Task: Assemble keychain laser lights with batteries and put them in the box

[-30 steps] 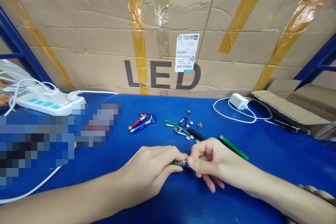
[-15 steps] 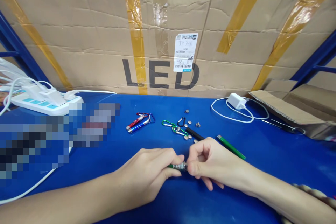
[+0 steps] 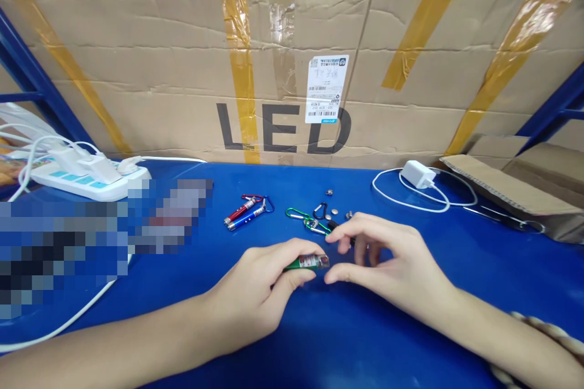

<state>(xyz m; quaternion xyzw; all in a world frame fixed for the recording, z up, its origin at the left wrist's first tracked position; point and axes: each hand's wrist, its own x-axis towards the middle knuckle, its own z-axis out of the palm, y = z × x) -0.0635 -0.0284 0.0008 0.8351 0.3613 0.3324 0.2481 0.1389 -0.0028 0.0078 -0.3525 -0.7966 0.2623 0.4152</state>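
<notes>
My left hand (image 3: pixel 262 285) is closed around a small green keychain flashlight (image 3: pixel 306 262) with a white label, its metal end pointing right. Just right of that end, my right hand (image 3: pixel 396 261) has thumb and fingers apart, holding nothing visible. Behind the hands lie a green carabiner clip (image 3: pixel 296 214), a black carabiner clip (image 3: pixel 320 211) and small round silver discs (image 3: pixel 334 211), like button cells. A black tube is mostly covered by my right fingers. Farther left, a red flashlight (image 3: pixel 238 213) and a blue flashlight (image 3: pixel 247 218) rest side by side, each with a clip.
A white power strip (image 3: pixel 114 191) with plugs stands at the left; its cable runs along the table. A white charger (image 3: pixel 417 174) with a coiled cable is at the back right, beside an open carton (image 3: pixel 493 185). A big cardboard box (image 3: pixel 173 85) forms the back wall.
My right hand has let go of the flashlight's metal end and spread its fingers. Both hands have risen slightly in view. The green tube at the right is now hidden behind my right hand.
</notes>
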